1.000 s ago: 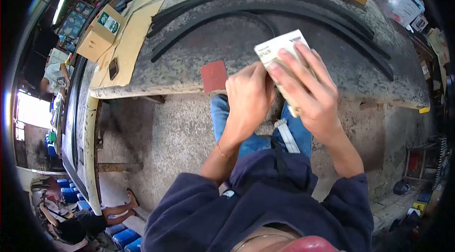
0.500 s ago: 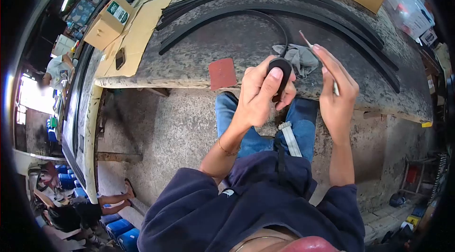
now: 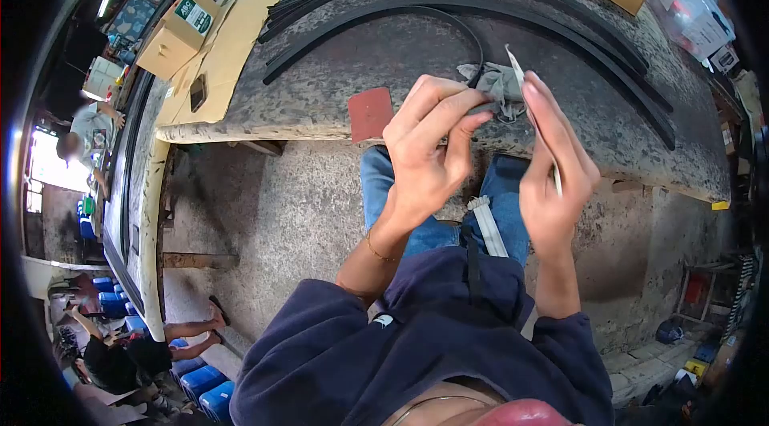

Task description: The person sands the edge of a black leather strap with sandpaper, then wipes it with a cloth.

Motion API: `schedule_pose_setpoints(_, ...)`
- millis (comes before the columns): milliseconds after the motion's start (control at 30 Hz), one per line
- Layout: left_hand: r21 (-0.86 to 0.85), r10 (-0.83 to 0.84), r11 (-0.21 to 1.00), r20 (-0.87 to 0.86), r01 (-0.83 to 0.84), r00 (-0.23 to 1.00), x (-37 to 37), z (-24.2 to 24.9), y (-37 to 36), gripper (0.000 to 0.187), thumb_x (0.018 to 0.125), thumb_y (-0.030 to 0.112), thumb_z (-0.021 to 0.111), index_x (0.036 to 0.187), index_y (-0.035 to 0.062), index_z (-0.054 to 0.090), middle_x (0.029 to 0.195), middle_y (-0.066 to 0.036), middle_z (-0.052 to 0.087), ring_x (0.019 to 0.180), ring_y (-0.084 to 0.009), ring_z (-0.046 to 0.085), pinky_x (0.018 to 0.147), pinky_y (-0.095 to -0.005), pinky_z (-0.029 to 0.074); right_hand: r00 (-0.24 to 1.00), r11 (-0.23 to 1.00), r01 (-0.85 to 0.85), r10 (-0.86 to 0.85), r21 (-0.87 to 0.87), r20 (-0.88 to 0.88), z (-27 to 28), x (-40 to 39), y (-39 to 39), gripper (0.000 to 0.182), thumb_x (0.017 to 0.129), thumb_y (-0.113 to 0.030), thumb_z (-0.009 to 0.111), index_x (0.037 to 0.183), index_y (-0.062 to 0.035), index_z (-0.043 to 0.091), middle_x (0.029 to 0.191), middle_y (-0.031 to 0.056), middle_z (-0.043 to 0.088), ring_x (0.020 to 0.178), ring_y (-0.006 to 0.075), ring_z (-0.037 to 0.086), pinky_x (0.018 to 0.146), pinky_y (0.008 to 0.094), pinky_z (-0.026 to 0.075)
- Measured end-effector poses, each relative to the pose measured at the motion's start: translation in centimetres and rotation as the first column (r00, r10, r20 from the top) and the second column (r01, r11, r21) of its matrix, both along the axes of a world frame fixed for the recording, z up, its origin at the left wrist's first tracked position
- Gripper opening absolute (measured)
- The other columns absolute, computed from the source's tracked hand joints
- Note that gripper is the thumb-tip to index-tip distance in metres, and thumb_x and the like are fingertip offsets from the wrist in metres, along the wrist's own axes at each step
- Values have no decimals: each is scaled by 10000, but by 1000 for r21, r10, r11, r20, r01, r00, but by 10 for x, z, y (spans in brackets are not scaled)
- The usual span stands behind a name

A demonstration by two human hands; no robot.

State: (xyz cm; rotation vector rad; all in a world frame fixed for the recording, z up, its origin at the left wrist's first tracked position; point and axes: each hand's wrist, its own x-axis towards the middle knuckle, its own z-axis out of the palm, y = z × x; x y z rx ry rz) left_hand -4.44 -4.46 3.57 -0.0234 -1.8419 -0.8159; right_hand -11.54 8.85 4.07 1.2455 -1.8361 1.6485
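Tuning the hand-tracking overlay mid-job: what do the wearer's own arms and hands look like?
The left hand and right hand are ungloved. A thin gold-coloured bracelet circles the left wrist; none shows on the right. Plain dark navy sleeves end around the elbows. No cables show on either arm.

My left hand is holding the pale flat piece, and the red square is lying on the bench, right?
The hand is wrong: the head view shows the pale flat piece in the right hand, not the left hand. The red square is indeed lying on the bench.
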Motion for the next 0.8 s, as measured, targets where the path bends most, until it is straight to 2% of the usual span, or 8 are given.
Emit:
schedule_pose_setpoints(100,-62,23,998,-47,-26,999,0,0,3,185,741,-62,732,918,-17,702,859,-110,639,758,-258,624,658,-336,503,971,998,-52,61,43,-230,9,15,1,488,805,169,554,1242,-16,670,1265,192,653,1189,373,629,966,418,544)
schedule_pose_setpoints(233,-48,71,996,9,-71,997,4,3,5,195,732,-69,734,916,-27,687,860,-114,631,766,-276,627,664,-353,506,999,993,22,-25,116,22,1,-22,-3,386,839,-15,671,1216,-88,711,1274,169,659,1202,341,628,988,445,530)
schedule_pose_setpoints(367,-160,132,978,-35,-136,991,3,5,2,213,706,-92,710,908,-34,675,861,-129,610,756,-286,610,649,-369,500,940,992,-22,64,127,-336,9,7,1,378,828,13,660,1185,-95,721,1287,165,649,1212,348,616,992,448,524)
schedule_pose_setpoints(467,-126,150,980,-29,-152,988,0,-2,3,217,690,-100,665,899,-45,667,864,-138,604,752,-299,603,641,-371,496,999,970,25,-17,244,-33,-8,-25,-3,409,792,47,646,1173,-79,726,1295,174,644,1224,383,601,1004,472,513)
schedule_pose_setpoints(567,-177,175,967,-68,-184,982,-2,3,2,224,682,-102,667,898,-43,667,851,-133,593,746,-301,596,635,-373,493,988,999,31,-26,34,-153,-1,-3,1,382,793,29,664,1156,-66,731,1281,174,653,1217,405,602,995,478,514)
schedule_pose_setpoints(633,-166,193,968,-3,-191,981,3,3,5,257,655,-100,714,899,-32,673,830,-124,586,744,-296,601,631,-372,494,942,996,0,28,84,-334,-4,4,-3,371,790,-26,706,1156,-70,738,1244,176,670,1187,468,602,973,493,523)
schedule_pose_setpoints(733,-166,220,964,50,-209,974,-4,-13,-1,230,690,-85,745,904,-27,681,808,-111,584,733,-288,606,617,-371,492,940,997,19,5,68,-341,-20,-17,-12,364,799,19,682,1150,-57,736,1239,198,665,1197,450,602,965,486,527)
schedule_pose_setpoints(800,-125,228,968,90,-216,969,-5,-18,-1,193,728,-65,753,908,-25,697,813,-105,595,723,-281,609,616,-366,492,982,988,100,-78,119,-174,-21,-23,-12,419,794,103,632,1185,-28,709,1253,218,655,1225,411,601,982,466,525)
